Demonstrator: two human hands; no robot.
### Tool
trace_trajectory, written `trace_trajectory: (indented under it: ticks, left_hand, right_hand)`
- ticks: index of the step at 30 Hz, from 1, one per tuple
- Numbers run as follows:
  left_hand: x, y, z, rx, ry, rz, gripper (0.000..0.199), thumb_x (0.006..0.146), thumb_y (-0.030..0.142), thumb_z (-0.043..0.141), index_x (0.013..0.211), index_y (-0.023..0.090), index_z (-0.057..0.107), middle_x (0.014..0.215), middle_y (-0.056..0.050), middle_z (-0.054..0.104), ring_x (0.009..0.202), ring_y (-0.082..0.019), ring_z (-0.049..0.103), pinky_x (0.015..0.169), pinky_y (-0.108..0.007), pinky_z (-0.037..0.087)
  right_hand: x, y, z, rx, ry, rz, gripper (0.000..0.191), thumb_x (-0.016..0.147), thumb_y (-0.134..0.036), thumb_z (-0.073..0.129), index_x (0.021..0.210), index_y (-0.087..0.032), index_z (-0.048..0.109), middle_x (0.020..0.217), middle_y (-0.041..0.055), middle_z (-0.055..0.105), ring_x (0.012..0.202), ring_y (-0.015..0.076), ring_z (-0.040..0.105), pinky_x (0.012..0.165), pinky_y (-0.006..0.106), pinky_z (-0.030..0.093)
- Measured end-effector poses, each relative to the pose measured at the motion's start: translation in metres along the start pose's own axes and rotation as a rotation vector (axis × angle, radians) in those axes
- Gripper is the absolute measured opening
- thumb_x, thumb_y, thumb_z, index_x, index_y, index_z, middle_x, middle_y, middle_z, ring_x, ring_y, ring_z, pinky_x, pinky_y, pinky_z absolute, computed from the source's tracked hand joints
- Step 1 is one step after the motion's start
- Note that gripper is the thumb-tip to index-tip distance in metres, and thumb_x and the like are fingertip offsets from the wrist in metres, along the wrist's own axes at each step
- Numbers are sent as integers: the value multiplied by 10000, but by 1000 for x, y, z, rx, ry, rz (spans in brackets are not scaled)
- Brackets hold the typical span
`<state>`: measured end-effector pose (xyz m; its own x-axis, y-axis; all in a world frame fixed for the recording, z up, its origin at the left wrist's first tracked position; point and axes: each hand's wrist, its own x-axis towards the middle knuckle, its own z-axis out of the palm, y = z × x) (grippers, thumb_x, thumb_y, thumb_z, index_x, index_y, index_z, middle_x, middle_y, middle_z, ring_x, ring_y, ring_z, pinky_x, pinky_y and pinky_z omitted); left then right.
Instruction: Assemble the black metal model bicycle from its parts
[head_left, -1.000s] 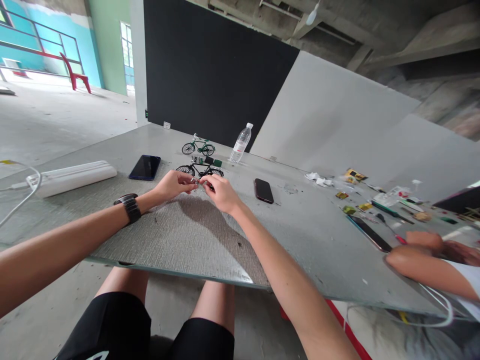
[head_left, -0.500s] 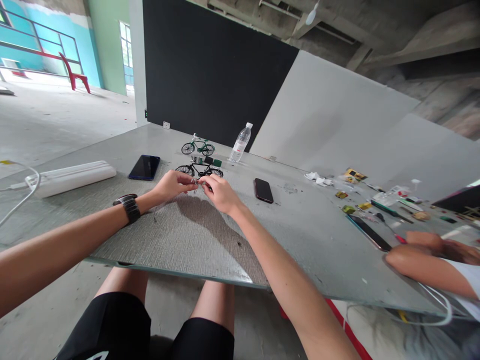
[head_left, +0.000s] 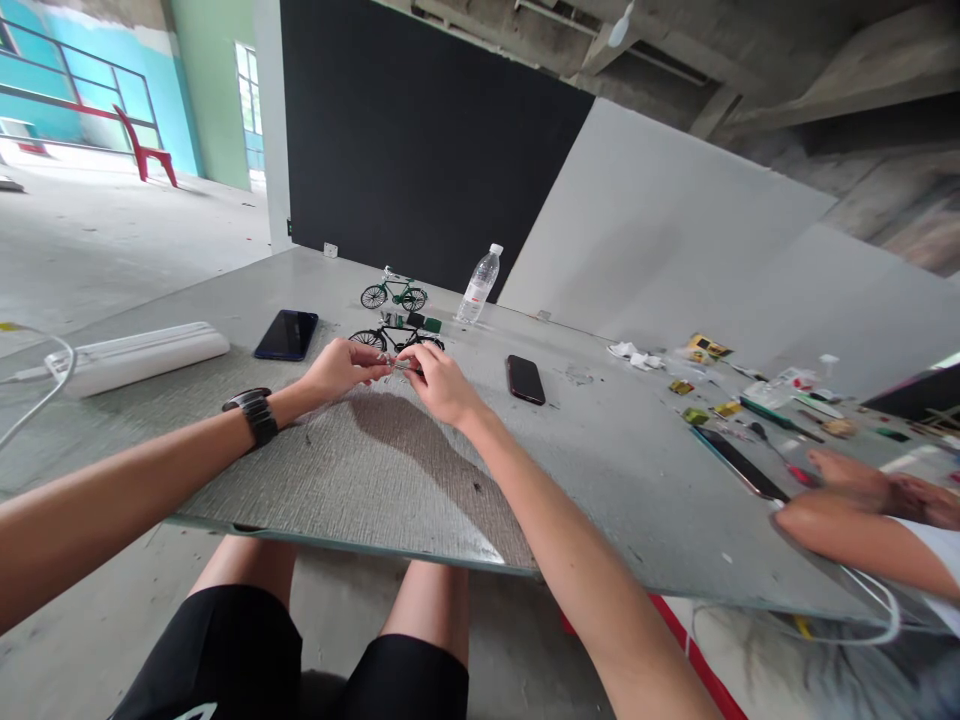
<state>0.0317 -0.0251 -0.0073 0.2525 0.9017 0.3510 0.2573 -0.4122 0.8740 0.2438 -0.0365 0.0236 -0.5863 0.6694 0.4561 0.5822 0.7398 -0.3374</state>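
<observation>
My left hand (head_left: 341, 370) and my right hand (head_left: 437, 380) meet fingertip to fingertip above the table. Between them they pinch a small silvery metal part (head_left: 394, 364), too small to name and partly covered by the fingers. Just behind the hands stands a black model bicycle (head_left: 401, 336), its lower part hidden by them. A dark block and a green block (head_left: 432, 325) show beside its top edge. Farther back is a green model bicycle (head_left: 393, 292), upright on its wheels.
A phone (head_left: 286, 334) and a white power strip (head_left: 142, 358) lie left. Rightward are another phone (head_left: 525, 380), a water bottle (head_left: 480, 285), then a tablet-like device (head_left: 739, 463) and scattered small parts. A co-worker's arms (head_left: 862, 510) rest at the right edge.
My hands stay nearly in place, the right fingers shifting slightly around the small metal part. The co-worker's hand at the right has moved a little.
</observation>
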Motion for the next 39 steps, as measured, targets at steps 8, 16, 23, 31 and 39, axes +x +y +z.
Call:
trace_trajectory:
  ticks: [8, 16, 23, 31, 39]
  left_hand:
    - [-1, 4, 0, 35, 14, 21, 212, 776, 349, 772, 877, 164, 795, 736, -44, 740, 586, -122, 600, 535, -224, 476]
    - [-2, 5, -1, 57, 40, 20, 253, 780, 381, 773, 912, 167, 803, 695, -45, 717, 594, -133, 594, 526, -228, 459]
    - [-4, 7, -1, 69, 56, 20, 264, 783, 385, 768, 932, 170, 804, 697, -45, 713, 594, -130, 579, 542, -232, 455]
    - [-3, 6, -2, 75, 41, 41, 276, 789, 417, 763, 921, 177, 802, 687, -42, 700, 591, -132, 571, 527, -230, 439]
    - [-4, 9, -2, 44, 65, 60, 241, 789, 397, 761, 849, 166, 794, 711, -49, 717, 576, -116, 557, 520, -218, 450]
  right_hand:
    - [1, 6, 3, 62, 31, 72, 165, 1023, -256, 413, 1121, -232, 543, 947, 47, 632, 818, 177, 597, 730, 311, 461]
    - [0, 8, 6, 104, 46, 89, 189, 1031, -264, 376, 1149, -219, 516, 867, 33, 580, 757, 171, 580, 725, 320, 473]
    - [0, 9, 8, 59, 107, 22, 170, 965, -215, 511, 1133, -218, 535, 1002, 71, 563, 876, 185, 570, 816, 339, 479]
    - [1, 8, 8, 122, 95, 58, 131, 986, -270, 491, 1100, -216, 528, 993, 71, 593, 884, 192, 594, 791, 330, 486]
    - [0, 8, 8, 112, 81, 77, 120, 1004, -254, 477, 1049, -203, 576, 876, 40, 634, 736, 159, 599, 712, 302, 470]
